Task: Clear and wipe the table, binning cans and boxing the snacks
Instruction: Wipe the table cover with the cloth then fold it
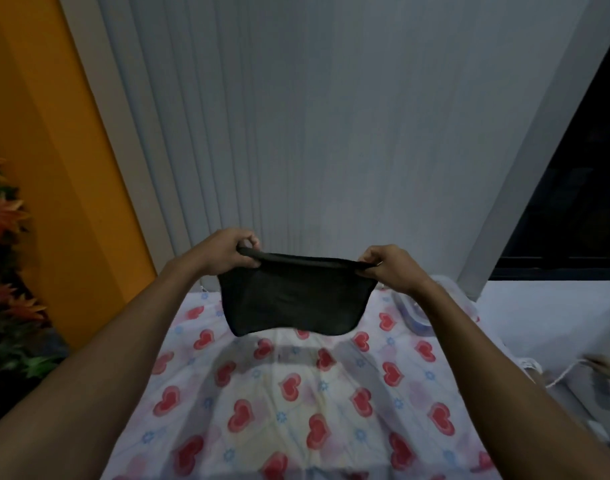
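Holding a black cloth stretched between them, the left hand and right hand are raised above the far half of the table, both arms bare and reaching forward from the near corners. Each hand is closed on one upper corner of the cloth, fingers and thumb pinched together on the fabric, so the top hem is pulled taut. The cloth's long axis runs left to right, roughly parallel to the table's far edge, with the left corner slightly higher than the right. The body of the cloth hangs down from the hem and faces the camera; its lower edge curves upward in the middle and does not appear to touch the table. The fabric is dark, matte and thin, soft enough to bunch into a roll where the hands grip it, and it casts a grey shadow on the table below. The table carries a tablecloth of white, lightly creased material printed with red hearts and small blue flowers. At the table's far right corner lies a clear plastic item with a blue part, partly hidden by the right forearm; its nature cannot be told. Behind the far edge hang pale vertical blinds. An orange wall stands beyond the left edge, with orange and green foliage beside it.
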